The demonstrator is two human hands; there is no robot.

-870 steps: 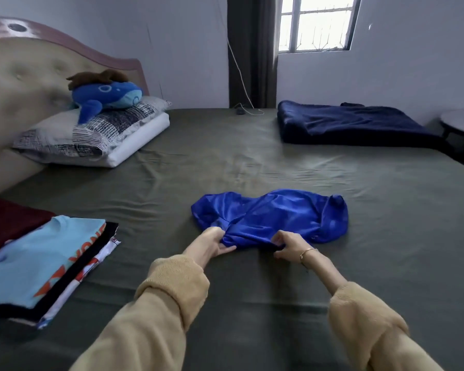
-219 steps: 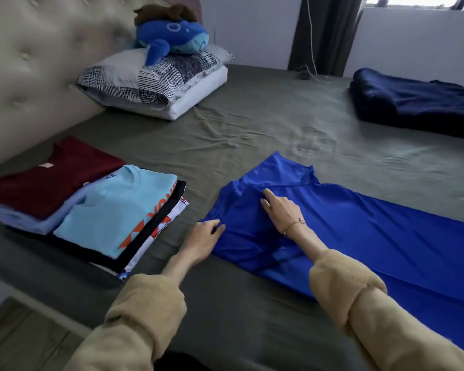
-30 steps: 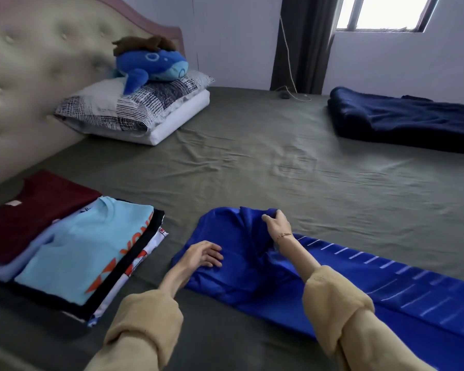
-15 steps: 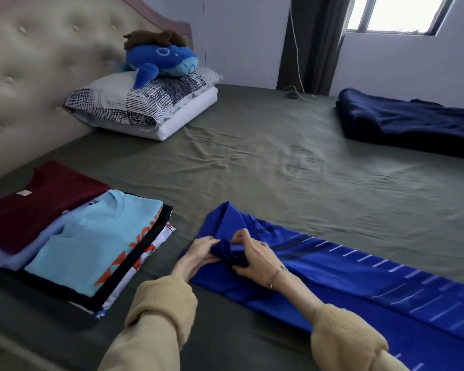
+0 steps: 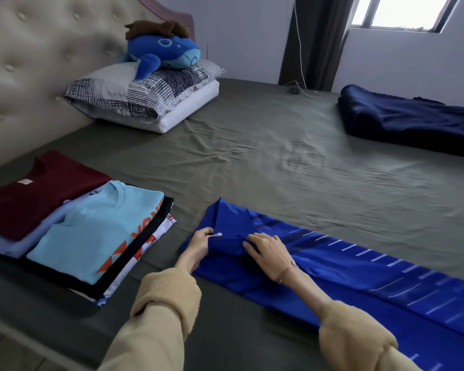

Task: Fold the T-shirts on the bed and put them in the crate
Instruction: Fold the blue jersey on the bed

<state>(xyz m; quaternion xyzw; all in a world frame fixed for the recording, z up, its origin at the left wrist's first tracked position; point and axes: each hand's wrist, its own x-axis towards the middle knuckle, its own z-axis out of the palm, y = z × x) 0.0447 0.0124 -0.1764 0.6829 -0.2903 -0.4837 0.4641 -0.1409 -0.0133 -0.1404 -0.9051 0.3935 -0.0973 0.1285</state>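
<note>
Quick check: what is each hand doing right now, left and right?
Left hand: pinches a fold at the collar end of the blue T-shirt.
Right hand: fingers curled into the same fold, gripping the blue T-shirt.

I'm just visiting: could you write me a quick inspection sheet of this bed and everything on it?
Surface: wrinkled olive-green bed sheet.
Job's things: shiny royal-blue T-shirt folded into a long strip; stack of folded shirts, light-blue on top; no crate seen.
Clutter: blue whale plush on patterned pillows; folded navy blanket.
Grippers: left hand pinches the shirt's end; right hand grips a fold.
Cables: white cord beside the dark curtain.
Surroundings: tufted beige headboard, window.
</note>
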